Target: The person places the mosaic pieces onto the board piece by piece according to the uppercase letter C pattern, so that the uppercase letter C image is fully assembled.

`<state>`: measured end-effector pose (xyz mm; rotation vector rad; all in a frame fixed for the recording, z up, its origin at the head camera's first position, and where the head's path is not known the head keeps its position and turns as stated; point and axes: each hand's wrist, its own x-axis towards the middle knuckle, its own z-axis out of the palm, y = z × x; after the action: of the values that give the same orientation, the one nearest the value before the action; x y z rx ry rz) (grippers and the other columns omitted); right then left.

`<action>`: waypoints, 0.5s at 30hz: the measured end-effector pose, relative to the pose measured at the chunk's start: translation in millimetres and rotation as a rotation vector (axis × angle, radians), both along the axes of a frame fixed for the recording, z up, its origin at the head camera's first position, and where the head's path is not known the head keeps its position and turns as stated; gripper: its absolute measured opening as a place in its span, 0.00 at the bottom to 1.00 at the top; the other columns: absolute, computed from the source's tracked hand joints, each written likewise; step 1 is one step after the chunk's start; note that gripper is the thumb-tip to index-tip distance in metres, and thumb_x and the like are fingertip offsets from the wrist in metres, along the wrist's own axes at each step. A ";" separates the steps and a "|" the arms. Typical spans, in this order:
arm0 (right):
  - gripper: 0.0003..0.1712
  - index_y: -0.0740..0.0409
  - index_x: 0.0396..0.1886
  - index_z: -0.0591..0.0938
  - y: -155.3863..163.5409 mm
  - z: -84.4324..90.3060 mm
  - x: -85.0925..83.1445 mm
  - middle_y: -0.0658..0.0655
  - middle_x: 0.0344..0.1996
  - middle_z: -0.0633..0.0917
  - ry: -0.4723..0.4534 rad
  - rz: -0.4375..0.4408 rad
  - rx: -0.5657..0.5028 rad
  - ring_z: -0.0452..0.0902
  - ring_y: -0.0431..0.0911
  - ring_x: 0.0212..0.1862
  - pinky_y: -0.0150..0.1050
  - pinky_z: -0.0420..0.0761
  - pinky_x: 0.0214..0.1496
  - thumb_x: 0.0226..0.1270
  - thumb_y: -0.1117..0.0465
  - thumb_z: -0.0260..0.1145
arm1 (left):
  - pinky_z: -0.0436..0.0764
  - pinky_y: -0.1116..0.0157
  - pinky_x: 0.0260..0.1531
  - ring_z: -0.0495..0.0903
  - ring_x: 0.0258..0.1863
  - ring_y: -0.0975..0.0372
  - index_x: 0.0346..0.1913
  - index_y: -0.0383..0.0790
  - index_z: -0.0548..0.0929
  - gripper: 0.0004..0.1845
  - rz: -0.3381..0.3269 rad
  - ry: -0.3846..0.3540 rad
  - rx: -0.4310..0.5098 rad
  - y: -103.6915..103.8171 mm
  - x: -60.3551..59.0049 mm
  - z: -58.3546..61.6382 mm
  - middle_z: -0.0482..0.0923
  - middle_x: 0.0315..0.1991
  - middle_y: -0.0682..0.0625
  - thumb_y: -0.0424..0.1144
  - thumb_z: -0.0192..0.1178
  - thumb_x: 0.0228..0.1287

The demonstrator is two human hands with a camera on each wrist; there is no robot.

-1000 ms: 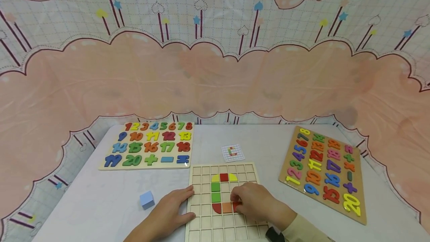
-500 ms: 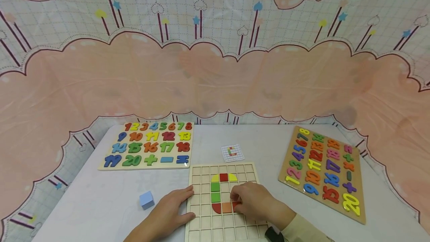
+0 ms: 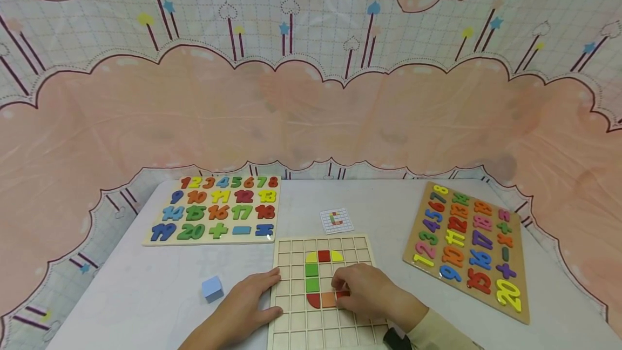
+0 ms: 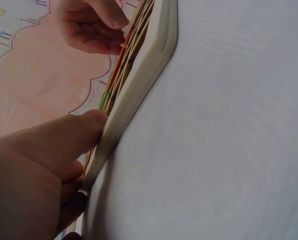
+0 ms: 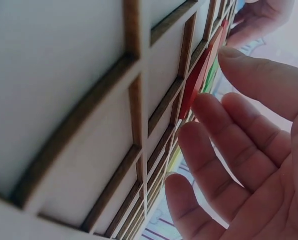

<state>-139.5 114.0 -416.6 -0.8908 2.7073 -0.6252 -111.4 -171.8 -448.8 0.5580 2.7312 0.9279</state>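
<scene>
A wooden grid board point(image 3: 291, 317) lies at the table's near edge. Coloured tiles in it form a C: yellow and red on top, two green squares point(image 3: 312, 277) down the left, a red quarter and an orange square point(image 3: 328, 300) below. My right hand point(image 3: 342, 288) arches over the board, its fingertips resting on a red tile point(image 3: 343, 294) beside the orange one. In the right wrist view the fingers point(image 5: 223, 130) are nearly straight next to that red tile point(image 5: 193, 85). My left hand point(image 3: 264, 291) lies flat at the board's left edge point(image 4: 139, 85), thumb point(image 4: 74, 132) against it.
A small blue cube point(image 3: 212, 288) sits left of my left hand. A pattern card point(image 3: 336, 220) lies beyond the grid board. One number puzzle board point(image 3: 214, 212) lies at the far left, another point(image 3: 468, 247) at the right. A pink cloud-print cloth hangs behind the white table point(image 3: 141, 280).
My right fingertips have shifted very slightly on the red tile. The left hand and the board have stayed where they were.
</scene>
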 end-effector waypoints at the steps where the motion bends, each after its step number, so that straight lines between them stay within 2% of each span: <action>1: 0.09 0.50 0.37 0.84 0.5 0.6 0.3 0.39 0.29 0.80 -0.001 -0.003 -0.003 0.71 0.35 0.33 0.36 0.76 0.37 0.58 0.58 0.75 | 0.69 0.40 0.62 0.69 0.67 0.44 0.67 0.34 0.76 0.37 0.000 0.002 0.000 0.3 0.2 0.1 0.70 0.69 0.43 0.51 0.71 0.59; 9: 0.11 0.51 0.39 0.85 9.8 2.6 2.5 0.41 0.33 0.82 -0.045 -0.068 -0.042 0.74 0.38 0.37 0.41 0.79 0.42 0.60 0.53 0.74 | 0.69 0.40 0.62 0.69 0.67 0.44 0.67 0.34 0.75 0.37 -0.002 -0.001 -0.005 1.0 -0.1 0.5 0.70 0.70 0.43 0.52 0.71 0.60; 15: 0.13 0.53 0.41 0.85 18.5 2.4 2.6 0.43 0.36 0.83 -0.081 -0.080 -0.081 0.76 0.40 0.39 0.41 0.80 0.42 0.61 0.52 0.74 | 0.69 0.40 0.62 0.69 0.67 0.44 0.66 0.33 0.75 0.36 0.000 0.001 -0.013 1.6 0.5 0.1 0.70 0.69 0.42 0.51 0.71 0.60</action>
<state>-136.9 132.5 -414.2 -0.7614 2.6729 -0.7752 -110.9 -170.2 -448.7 0.5559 2.7362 0.9099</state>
